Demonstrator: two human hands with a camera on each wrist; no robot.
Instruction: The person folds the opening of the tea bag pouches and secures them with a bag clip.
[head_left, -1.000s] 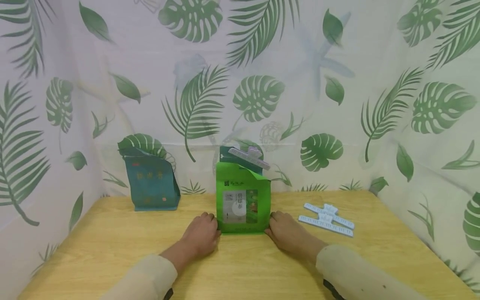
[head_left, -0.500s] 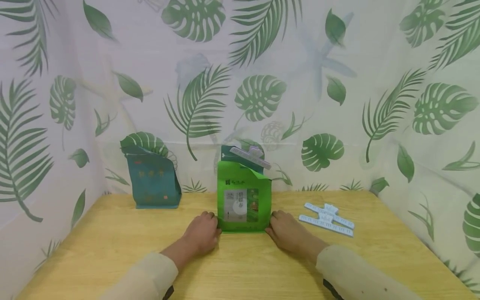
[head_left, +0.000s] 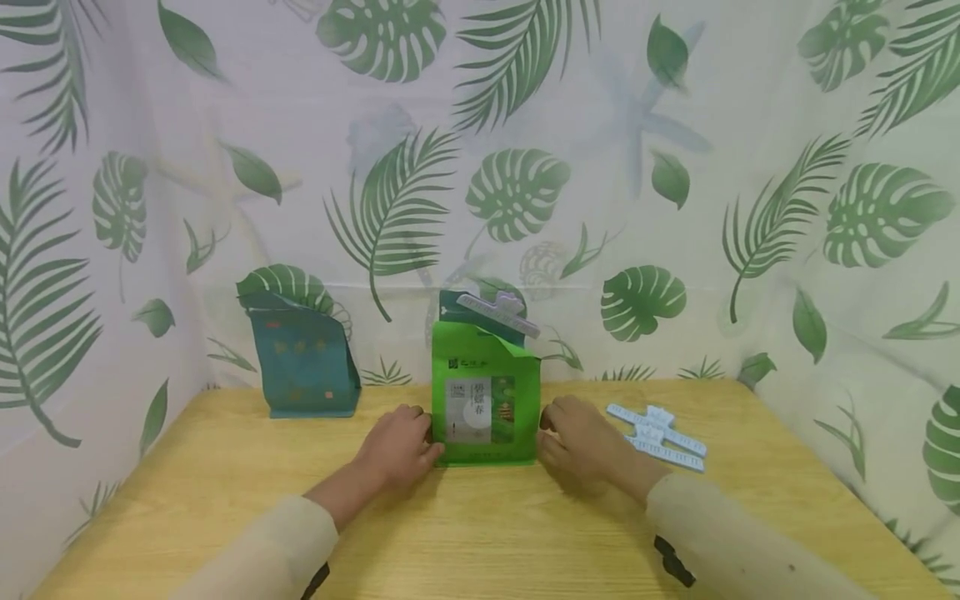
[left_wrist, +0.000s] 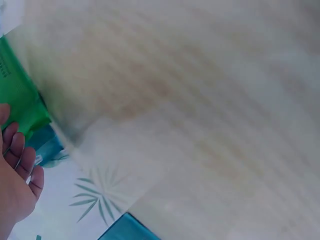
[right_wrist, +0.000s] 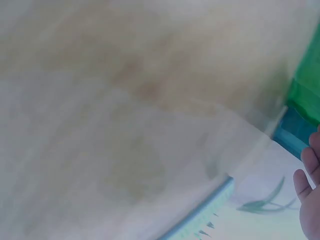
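A bright green tea bag (head_left: 487, 417) stands upright on the table, its printed label facing me. My left hand (head_left: 397, 450) is at its left side, thumb right by the lower corner. In the left wrist view this hand's loosely bent fingers (left_wrist: 17, 145) lie beside the bag. My right hand (head_left: 581, 442) is at the bag's right side, fingertips close to its edge. Relaxed fingers (right_wrist: 310, 160) show in the right wrist view. Behind the green bag stands a teal bag (head_left: 465, 310), mostly hidden, with a pale purple clip (head_left: 498, 315) slanted across its top.
Another teal bag (head_left: 306, 362) stands at the back left of the wooden table (head_left: 480, 542). Two pale blue long clips (head_left: 667, 433) lie to the right of my right hand. A leaf-printed cloth (head_left: 600, 250) hangs behind and at both sides.
Both hands have loosened from the green bag's lower corners and shifted slightly up and outward. My right hand now overlaps part of the blue clips. The bags stay in place.
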